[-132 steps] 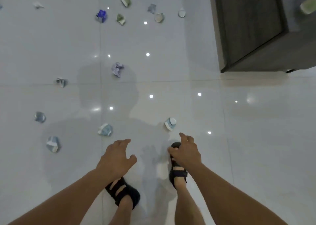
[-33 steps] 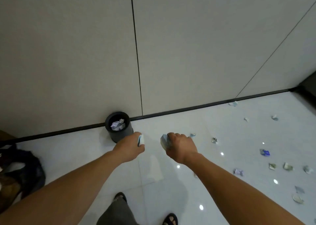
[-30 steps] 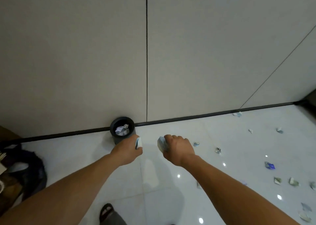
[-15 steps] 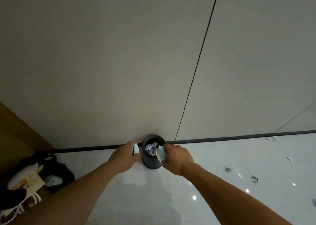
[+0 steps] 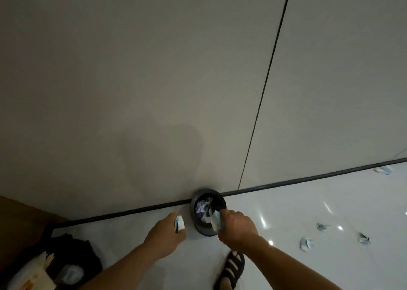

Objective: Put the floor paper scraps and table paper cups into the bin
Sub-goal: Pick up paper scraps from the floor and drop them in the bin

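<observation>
At floor's far edge, against wall: black bin (image 5: 194, 204), crumpled paper (image 5: 201, 206) inside. Your right hand (image 5: 236, 227) curls round pale scrap (image 5: 215, 221), held over bin's near rim. Your left hand (image 5: 167, 234) pinches second scrap (image 5: 179, 223) just left of bin, not touching it. Loose scraps (image 5: 306, 243) lie on floor toward right edge. Your sandalled foot (image 5: 231, 270) near bin; black bag (image 5: 72, 256) at floor's left corner.

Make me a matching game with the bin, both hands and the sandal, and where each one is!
1 bin
2 left hand
3 right hand
4 sandal

A holds a scrap at the bin's rim
B at the picture's bottom edge
C against the wall, paper inside
D holds a scrap beside the bin

Pairs: 1-C, 2-D, 3-A, 4-B
</observation>
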